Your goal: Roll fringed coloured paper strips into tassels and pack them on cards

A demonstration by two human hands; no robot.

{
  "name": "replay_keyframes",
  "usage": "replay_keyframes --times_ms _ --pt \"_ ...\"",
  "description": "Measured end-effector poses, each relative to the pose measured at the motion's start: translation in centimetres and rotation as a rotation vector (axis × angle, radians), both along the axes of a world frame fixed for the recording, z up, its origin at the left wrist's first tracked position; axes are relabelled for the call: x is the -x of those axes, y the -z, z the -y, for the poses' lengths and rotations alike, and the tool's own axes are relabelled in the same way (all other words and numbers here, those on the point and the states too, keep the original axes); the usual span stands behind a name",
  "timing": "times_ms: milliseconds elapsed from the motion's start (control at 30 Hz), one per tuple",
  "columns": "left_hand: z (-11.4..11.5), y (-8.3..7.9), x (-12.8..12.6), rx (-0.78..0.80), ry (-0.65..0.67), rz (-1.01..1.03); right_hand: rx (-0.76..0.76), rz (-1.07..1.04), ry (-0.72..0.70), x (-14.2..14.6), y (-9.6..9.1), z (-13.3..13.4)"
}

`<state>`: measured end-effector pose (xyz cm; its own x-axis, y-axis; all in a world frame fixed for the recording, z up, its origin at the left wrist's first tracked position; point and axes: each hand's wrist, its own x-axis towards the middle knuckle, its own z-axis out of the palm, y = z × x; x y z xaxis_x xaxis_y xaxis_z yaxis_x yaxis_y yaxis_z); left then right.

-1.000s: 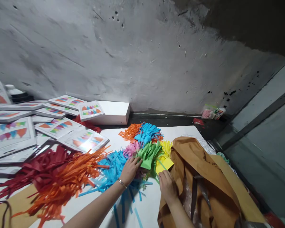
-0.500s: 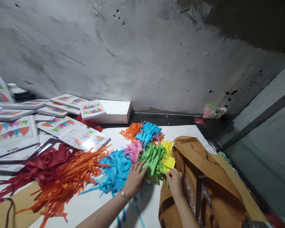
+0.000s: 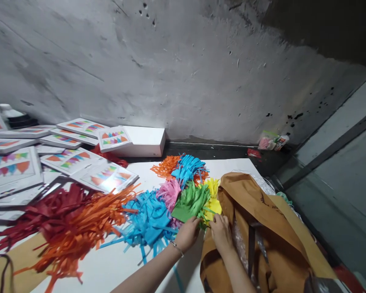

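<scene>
A green fringed paper tassel (image 3: 191,203) lies in the middle of a white table, its strips bunched together. My left hand (image 3: 188,235), with a bracelet at the wrist, is closed at its lower right edge. Close beside it, my right hand (image 3: 221,232) pinches the ends of green strips. Exactly where the fingertips grip is partly hidden. Just behind the right hand are yellow paper tassels (image 3: 213,201). To the left, pink fringe (image 3: 169,193) touches the green one, and a blue fringed pile (image 3: 148,217) spreads over the table.
Dark red fringe (image 3: 59,205) and orange fringe (image 3: 88,228) lie at left, below several printed packs (image 3: 79,158). A white box (image 3: 146,140) stands by the wall. More orange (image 3: 166,166) and blue fringe (image 3: 189,167) lie behind. A brown bag (image 3: 262,228) covers the right side.
My left hand has moved right and down, from on top of the green fringe to its lower edge, closing there. The green fringe has shifted and turned. My right hand stays beside the yellow.
</scene>
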<state>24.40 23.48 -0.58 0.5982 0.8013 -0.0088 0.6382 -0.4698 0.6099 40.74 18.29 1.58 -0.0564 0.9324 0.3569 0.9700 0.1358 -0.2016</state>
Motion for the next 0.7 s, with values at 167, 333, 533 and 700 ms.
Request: replay_keyframes --times_ms 167,333,533,700 --pt "0.2 0.5 0.3 -0.008 0.0 0.03 0.023 0.034 0.08 0.6 -0.2 0.1" --pt "0.4 0.4 0.2 0.008 0.002 0.024 0.044 0.043 0.081 0.6 0.3 -0.2" --pt "1.0 -0.6 0.0 -0.011 0.001 0.051 0.003 -0.219 0.089 -0.1 0.4 -0.3" --pt "1.3 -1.9 -0.9 -0.074 0.051 0.024 -0.088 -0.574 0.075 -0.4 0.8 -0.3"
